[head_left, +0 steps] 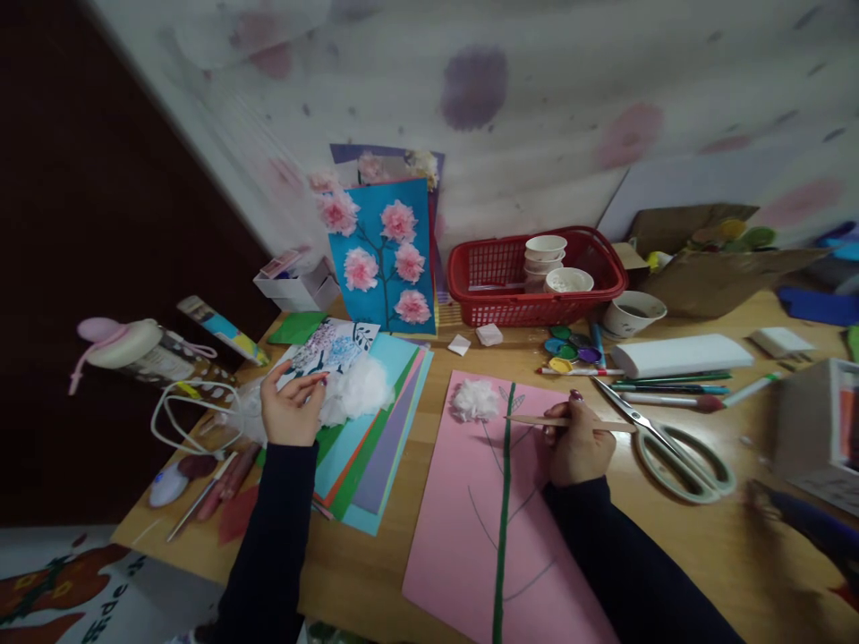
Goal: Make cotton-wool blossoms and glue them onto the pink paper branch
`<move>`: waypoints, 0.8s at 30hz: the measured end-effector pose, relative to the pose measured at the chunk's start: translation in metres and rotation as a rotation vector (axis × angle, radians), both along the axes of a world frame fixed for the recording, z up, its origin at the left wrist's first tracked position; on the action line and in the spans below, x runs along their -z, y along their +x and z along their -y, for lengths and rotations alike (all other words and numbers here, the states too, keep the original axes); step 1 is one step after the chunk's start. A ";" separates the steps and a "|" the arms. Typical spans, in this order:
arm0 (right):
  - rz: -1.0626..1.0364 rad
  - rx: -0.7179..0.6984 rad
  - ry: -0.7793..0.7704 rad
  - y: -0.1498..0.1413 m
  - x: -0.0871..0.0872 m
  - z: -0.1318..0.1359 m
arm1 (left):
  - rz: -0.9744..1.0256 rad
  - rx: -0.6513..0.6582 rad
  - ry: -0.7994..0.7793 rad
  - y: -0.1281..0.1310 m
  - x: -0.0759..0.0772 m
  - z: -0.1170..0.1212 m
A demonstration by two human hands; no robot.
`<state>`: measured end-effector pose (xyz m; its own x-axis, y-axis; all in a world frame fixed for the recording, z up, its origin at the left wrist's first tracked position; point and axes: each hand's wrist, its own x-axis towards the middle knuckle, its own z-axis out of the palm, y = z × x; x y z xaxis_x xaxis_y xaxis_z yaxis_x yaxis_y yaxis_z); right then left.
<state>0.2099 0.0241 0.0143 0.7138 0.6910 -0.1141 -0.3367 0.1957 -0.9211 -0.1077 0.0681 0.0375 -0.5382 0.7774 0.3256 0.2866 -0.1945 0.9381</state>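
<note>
My right hand (582,443) is closed around a thin wooden stick (537,420), its pointed tip at the green stem on a pink sheet (456,528). Grey branch lines and a small leaf outline are drawn beside the stem (506,501). A white ruffled paper flower (475,400) sits on the sheet's upper left. My left hand (293,407) is raised with thumb and fingertips pinched together; whatever is between them is too small to make out. Right beside it lies a white fluffy pile (362,387), on top of coloured paper sheets (382,474).
Large scissors (681,452) lie right of my right hand, near brushes (671,401) and paint pots (570,347). Behind stand a red basket (523,310) with paper cups, another cup (634,315), and a blue flower picture (376,241). A bottle (148,353) lies left. Another person's hand (765,499) shows at right.
</note>
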 end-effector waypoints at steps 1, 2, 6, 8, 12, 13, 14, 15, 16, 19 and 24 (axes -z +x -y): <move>0.000 0.013 0.006 -0.001 -0.002 0.000 | 0.041 0.018 0.008 0.003 -0.004 0.002; 0.004 0.022 0.011 -0.001 -0.003 0.001 | 0.078 0.038 0.011 0.007 -0.009 0.005; 0.028 -0.005 0.024 -0.003 -0.006 0.004 | 0.289 0.201 -0.052 0.031 -0.025 0.020; 0.038 -0.062 0.024 -0.005 -0.006 0.008 | 0.384 0.333 -0.130 0.048 -0.030 0.031; 0.089 -0.281 0.044 -0.012 -0.001 0.016 | 0.474 0.622 -0.302 0.086 -0.029 0.051; 0.098 -0.338 0.049 -0.015 0.001 0.018 | 0.488 0.664 -0.321 0.094 -0.027 0.054; 0.100 -0.384 0.050 -0.017 0.002 0.020 | 0.496 0.691 -0.333 0.100 -0.024 0.056; 0.095 -0.425 0.048 -0.019 0.003 0.021 | 0.496 0.712 -0.344 0.106 -0.022 0.057; 0.087 -0.459 0.044 -0.021 0.003 0.023 | 0.492 0.722 -0.354 0.110 -0.019 0.058; 0.054 -0.553 0.019 -0.025 0.001 0.026 | 0.472 0.757 -0.390 0.117 -0.011 0.056; 0.030 -0.669 -0.027 -0.030 -0.004 0.029 | 0.380 0.795 -0.383 0.117 -0.001 0.054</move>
